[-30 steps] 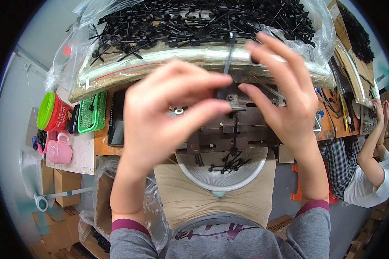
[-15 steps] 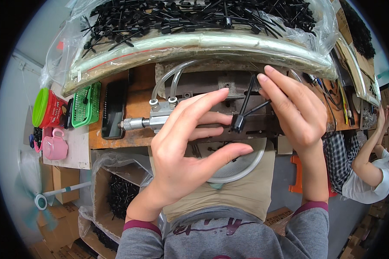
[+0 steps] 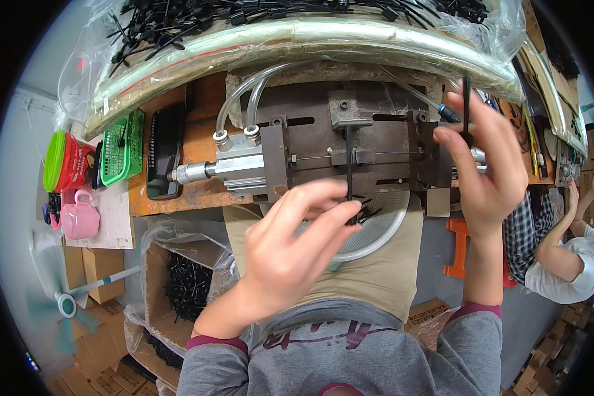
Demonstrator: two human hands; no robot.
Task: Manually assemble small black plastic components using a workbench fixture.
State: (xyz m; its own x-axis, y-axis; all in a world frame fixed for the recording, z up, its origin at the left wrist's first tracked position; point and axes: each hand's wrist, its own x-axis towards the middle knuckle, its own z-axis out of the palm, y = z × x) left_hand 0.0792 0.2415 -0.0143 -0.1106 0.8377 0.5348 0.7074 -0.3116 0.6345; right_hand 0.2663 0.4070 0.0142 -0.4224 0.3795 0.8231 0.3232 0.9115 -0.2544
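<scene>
Left hand [image 3: 290, 244]: you are pinching a black rod [image 3: 349, 165] near the frame's centre.
Right hand [image 3: 490, 165]: you are holding another black rod [image 3: 466, 109] in the frame's upper right.

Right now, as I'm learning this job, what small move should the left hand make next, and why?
Perhaps the left hand should gently settle the black strip: it appears to pinch the near end, while the far end appears to meet the metal block.
</scene>
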